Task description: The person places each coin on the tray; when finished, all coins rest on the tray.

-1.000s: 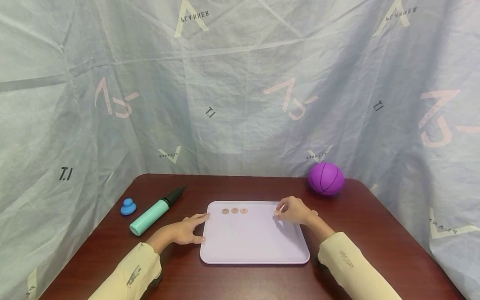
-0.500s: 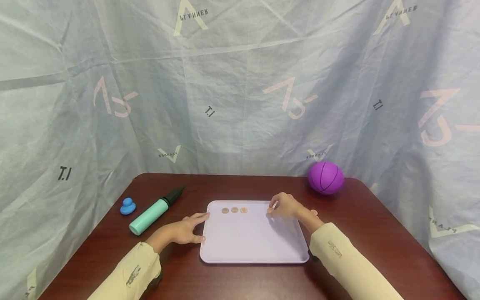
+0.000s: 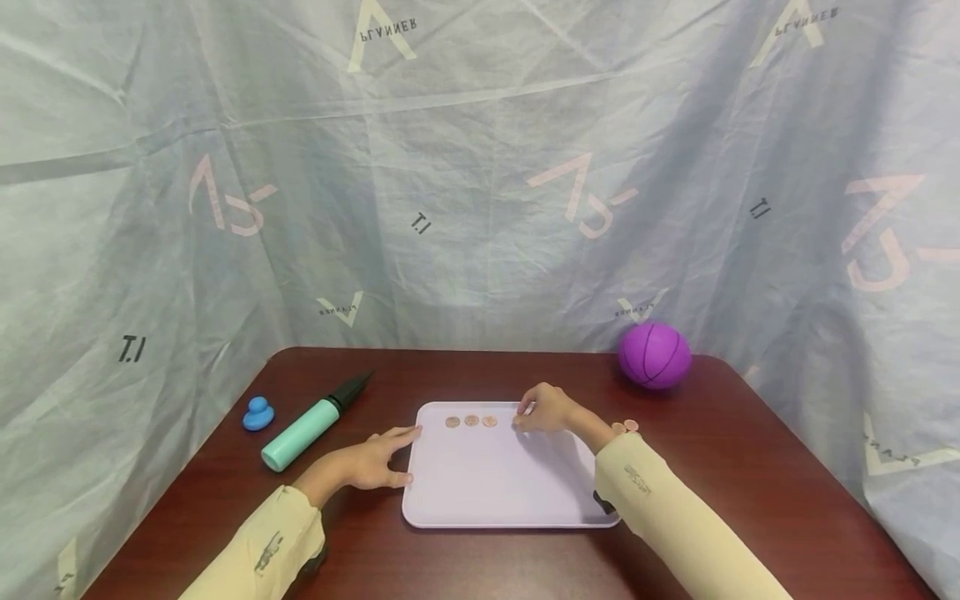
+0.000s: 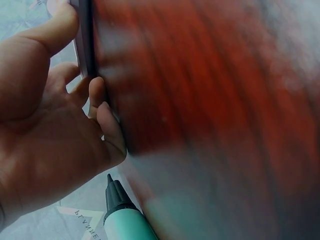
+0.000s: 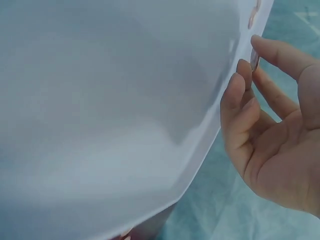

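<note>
A: So what was the right hand (image 3: 549, 408) doing?

B: Pinching a coppery coin (image 5: 255, 62) in its fingertips, near 12 o'clock on the tray (image 3: 480, 487). Three more coins (image 3: 471, 421) lay in a row toward 11.

A: And the left hand (image 3: 366, 462)?

B: Wasn't gripping anything lol, fingers spread, tips touching the rim at 9 o'clock.

A: Other stuff around?

B: Yeah, a teal tube with a black nozzle (image 3: 303, 433) and a blue duck-ish toy (image 3: 258, 414) sat between 9 and 10, purple ball (image 3: 655, 356) near 2, two loose coins (image 3: 631, 426) between 2 and 3.
</note>
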{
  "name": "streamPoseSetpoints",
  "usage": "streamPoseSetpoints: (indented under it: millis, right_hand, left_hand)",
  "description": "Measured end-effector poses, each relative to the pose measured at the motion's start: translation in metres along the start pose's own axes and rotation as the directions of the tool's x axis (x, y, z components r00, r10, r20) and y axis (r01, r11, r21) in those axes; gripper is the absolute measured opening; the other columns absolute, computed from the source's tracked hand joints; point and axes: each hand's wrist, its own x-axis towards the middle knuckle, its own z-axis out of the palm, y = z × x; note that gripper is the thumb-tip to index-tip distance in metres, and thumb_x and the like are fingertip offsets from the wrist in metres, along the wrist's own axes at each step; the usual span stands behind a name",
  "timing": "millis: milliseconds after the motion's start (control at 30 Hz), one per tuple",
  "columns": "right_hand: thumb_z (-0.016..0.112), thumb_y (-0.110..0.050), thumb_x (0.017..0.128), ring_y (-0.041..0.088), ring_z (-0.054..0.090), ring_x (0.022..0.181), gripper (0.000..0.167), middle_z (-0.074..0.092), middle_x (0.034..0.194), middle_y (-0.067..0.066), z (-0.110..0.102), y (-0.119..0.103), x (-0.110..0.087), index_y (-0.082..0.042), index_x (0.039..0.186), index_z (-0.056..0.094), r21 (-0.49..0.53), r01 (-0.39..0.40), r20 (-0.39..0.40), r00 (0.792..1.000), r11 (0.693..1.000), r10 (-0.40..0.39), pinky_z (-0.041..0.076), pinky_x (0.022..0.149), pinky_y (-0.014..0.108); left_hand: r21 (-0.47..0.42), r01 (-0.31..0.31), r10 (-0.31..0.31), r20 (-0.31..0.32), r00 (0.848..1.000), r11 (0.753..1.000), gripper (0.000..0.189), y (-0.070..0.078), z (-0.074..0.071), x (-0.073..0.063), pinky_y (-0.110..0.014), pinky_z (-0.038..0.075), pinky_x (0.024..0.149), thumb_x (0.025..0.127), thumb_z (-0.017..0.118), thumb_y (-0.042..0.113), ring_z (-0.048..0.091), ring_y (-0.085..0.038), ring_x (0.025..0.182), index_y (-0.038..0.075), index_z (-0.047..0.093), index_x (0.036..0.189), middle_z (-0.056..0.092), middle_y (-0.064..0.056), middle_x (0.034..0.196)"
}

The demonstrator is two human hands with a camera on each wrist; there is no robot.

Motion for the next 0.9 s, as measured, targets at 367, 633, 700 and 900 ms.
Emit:
streamPoseSetpoints:
  millis: [367, 633, 700, 900]
  right_hand:
    - [0.083, -0.018, 0.081, 0.010, 0.057, 0.058, 0.013, 0.063, 0.065, -0.001, 0.014, -0.001, 0.014, -0.011, 0.085, 0.073, 0.004, -0.078, 0.033, 0.996, 0.997, 0.078, 0.048, 0.054, 0.024]
    - [0.084, -0.017, 0.079, 0.010, 0.054, 0.056, 0.014, 0.062, 0.066, -0.001, 0.016, -0.001, 0.018, -0.011, 0.084, 0.073, 0.004, -0.086, 0.019, 0.996, 0.996, 0.086, 0.044, 0.050, 0.023]
    - [0.084, -0.017, 0.078, 0.011, 0.055, 0.059, 0.015, 0.062, 0.068, -0.001, 0.016, -0.001, 0.018, -0.011, 0.084, 0.073, 0.004, -0.081, 0.017, 0.997, 0.997, 0.080, 0.045, 0.052, 0.024]
    - [0.085, -0.013, 0.074, 0.013, 0.054, 0.066, 0.016, 0.060, 0.071, -0.002, 0.018, 0.000, 0.019, -0.011, 0.086, 0.075, -0.004, -0.071, 0.010, 0.997, 0.997, 0.071, 0.045, 0.059, 0.024]
  left_hand:
    - [-0.001, 0.013, -0.013, 0.006, 1.000, 1.000, 0.081, -0.001, 0.000, 0.002, -0.062, 0.030, 0.108, 0.090, 0.073, 0.029, 0.028, -0.047, 0.140, 0.012, 0.031, 0.156, 0.027, -0.012, 0.159]
    - [-0.007, 0.013, -0.013, 0.009, 1.000, 1.000, 0.081, 0.000, 0.001, 0.004, -0.062, 0.029, 0.108, 0.090, 0.074, 0.029, 0.027, -0.046, 0.140, 0.012, 0.030, 0.156, 0.027, -0.012, 0.160]
    - [-0.003, 0.016, -0.016, 0.008, 1.000, 1.000, 0.081, -0.001, 0.001, 0.003, -0.062, 0.029, 0.108, 0.090, 0.074, 0.029, 0.028, -0.046, 0.140, 0.012, 0.031, 0.156, 0.028, -0.011, 0.159]
    - [0.000, 0.026, -0.026, 0.005, 1.000, 1.000, 0.082, -0.004, 0.002, 0.003, -0.061, 0.031, 0.108, 0.089, 0.075, 0.028, 0.028, -0.045, 0.140, 0.013, 0.031, 0.156, 0.028, -0.010, 0.159]
